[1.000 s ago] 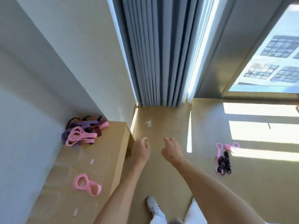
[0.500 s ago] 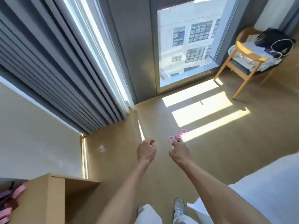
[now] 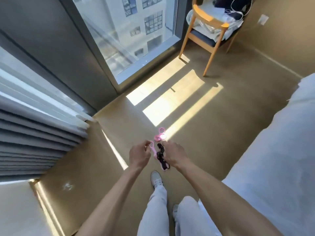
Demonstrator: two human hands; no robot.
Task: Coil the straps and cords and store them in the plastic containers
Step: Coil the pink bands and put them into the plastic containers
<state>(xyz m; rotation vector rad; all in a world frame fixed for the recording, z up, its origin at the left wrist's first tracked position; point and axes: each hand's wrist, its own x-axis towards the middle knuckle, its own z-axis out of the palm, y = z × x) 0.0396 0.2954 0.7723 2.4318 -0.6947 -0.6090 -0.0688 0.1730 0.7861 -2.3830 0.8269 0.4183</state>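
A downward view from a person's head, with both bare arms stretched forward over a tan floor (image 3: pixel 213 150); the landmark here is a small tangle of pink and black cords (image 3: pixel 161 155) lying on that floor, just ahead of the person's feet.

The left hand (image 3: pixel 139 155) hangs just to the left of the cords, fingers loosely curled, its grip apart and holding nothing; its fingertips sit close to a pink loop at the tangle's left edge, though whether they touch it cannot be told. The right hand (image 3: pixel 173 155) hangs just to the right of the cords and partly covers them from this angle, fingers relaxed and bent downward, its grip also apart with nothing in it (it appears to be above the cords rather than on them).

The tangle has a dark knotted middle and pink ring-shaped ends; one pink end reaches away from the person into a bright patch of sunlight (image 3: pixel 172 103) on the floor.

Nearer than the cords, a white shoe (image 3: pixel 156 180) and pale trouser legs show; to the right of the cords lies the edge of a white bed (image 3: pixel 272 150); to their left hang grey pleated curtains (image 3: pixel 34 133); beyond them stands a tall window (image 3: pixel 127 34), and beyond and to the right a wooden chair (image 3: pixel 209 29) piled with clothes and a white cable.
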